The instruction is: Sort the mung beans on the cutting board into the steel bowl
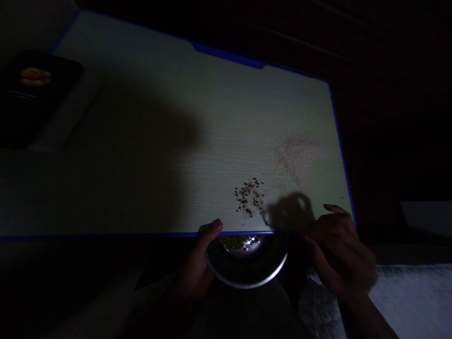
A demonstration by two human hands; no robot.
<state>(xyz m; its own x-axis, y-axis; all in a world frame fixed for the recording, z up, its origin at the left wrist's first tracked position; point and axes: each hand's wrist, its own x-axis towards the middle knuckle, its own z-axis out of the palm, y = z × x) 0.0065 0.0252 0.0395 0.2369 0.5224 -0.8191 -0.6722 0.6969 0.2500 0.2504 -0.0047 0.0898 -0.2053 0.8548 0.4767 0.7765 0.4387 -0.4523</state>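
Beneath the near edge of the blue-rimmed pale tabletop [233, 108], one round metal bowl [247, 285], opening upward, is held between the hands by the left hand [198, 261]; the right hand [344, 252] is curled, pinch indeterminable. One green bean scatter [249, 197] and one whitish grain patch [299, 151] are supported above

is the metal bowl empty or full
Partly full: green grains lie in the bowl, with some shiny bottom showing beside them.

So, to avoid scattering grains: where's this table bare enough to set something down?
Table: far middle, between blue far edge and pale grains; seemingly also the dim stretch between dark box and green beans. Crowded: near right, with grains, beans, metal bowl, left hand, right hand.
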